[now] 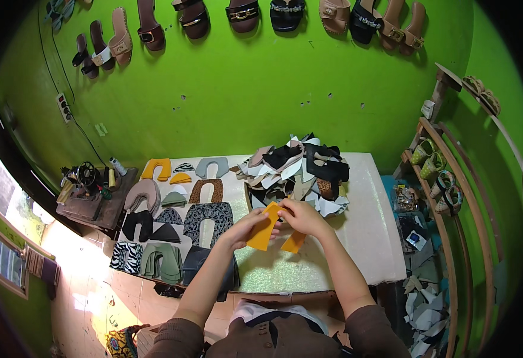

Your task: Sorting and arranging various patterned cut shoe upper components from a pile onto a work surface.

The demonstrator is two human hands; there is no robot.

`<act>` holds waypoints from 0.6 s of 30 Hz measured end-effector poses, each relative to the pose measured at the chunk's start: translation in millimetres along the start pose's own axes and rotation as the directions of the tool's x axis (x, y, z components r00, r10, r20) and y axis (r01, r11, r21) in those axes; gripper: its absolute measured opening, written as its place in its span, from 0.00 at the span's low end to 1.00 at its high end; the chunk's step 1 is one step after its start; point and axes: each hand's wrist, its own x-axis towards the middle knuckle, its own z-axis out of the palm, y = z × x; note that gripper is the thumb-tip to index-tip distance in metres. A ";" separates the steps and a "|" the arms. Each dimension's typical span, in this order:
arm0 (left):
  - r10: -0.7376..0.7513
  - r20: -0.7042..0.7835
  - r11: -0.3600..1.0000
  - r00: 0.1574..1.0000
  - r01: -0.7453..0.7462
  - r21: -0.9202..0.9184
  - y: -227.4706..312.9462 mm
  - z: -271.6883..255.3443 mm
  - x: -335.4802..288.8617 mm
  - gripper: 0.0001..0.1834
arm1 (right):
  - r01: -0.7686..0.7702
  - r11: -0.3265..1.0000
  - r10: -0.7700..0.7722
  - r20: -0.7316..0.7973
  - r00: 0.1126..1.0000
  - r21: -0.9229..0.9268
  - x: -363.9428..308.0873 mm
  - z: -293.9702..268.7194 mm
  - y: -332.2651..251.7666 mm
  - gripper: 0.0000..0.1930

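Note:
My left hand (247,229) grips a yellow-orange cut piece of leather-like material (265,228) above the table. My right hand (301,217) pinches it near its upper edge. A second yellow-orange leg (294,243) hangs below my right hand; whether both legs are one U-shaped piece is hidden by my fingers. Just beyond my hands rises a heap of mixed scraps (297,173) in black, white, beige and leopard print. Left of my hands lie U-shaped cut pieces, among them a black-and-grey patterned one (209,219), a leopard one (206,190) and a yellow-orange one (156,169).
The pale table (363,238) spans the front. A sewing machine (87,176) stands at the left on a small stand. To the right are a wooden rack (437,179) with shoes and a pile of offcuts (425,310). Sandals (241,13) hang along the green wall.

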 end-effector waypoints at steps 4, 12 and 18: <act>0.004 -0.124 0.993 0.992 0.011 0.119 -6.4 1.4 5.5 0.16 | -0.088 0.995 0.090 -0.044 0.995 0.053 -3.9 4.6 0.0 0.18; 0.022 -0.136 0.994 0.990 -0.006 0.111 -10.5 -3.3 5.8 0.14 | -0.168 0.975 0.175 0.035 0.984 -0.145 -12.1 -0.6 14.3 0.22; 0.094 -0.201 0.996 0.975 -0.091 0.024 -13.6 -19.5 0.2 0.13 | -0.372 0.920 0.348 0.176 0.921 0.125 -9.5 -9.7 20.6 0.17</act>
